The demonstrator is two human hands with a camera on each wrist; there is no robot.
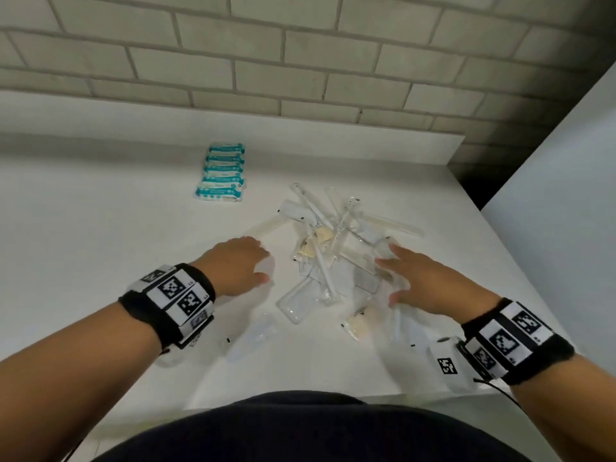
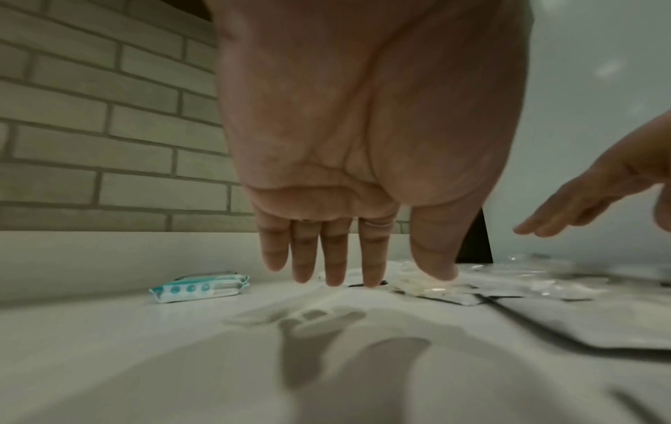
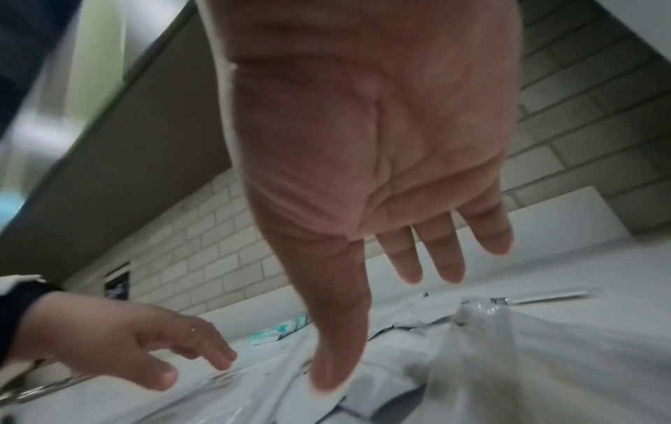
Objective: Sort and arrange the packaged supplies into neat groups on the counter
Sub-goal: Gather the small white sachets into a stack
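Head view showing both hands lowered over a white desk (image 1: pixel 100 201). Left hand (image 1: pixel 238 266) hovering palm down, fingers (image 2: pixel 335 258) straight and released, holding nothing, just left of a loose pile of clear packets (image 1: pixel 328 248). Right hand (image 1: pixel 423 280) spreading flat over the pile's right edge, fingers (image 3: pixel 441 258) extended, possibly brushing a crinkled wrapper, contact blurred. Lying farther back and left, well apart from the pile, a tidy stack of teal-and-white packs (image 1: pixel 221 173). Running behind, a brick wall (image 1: pixel 300 55).
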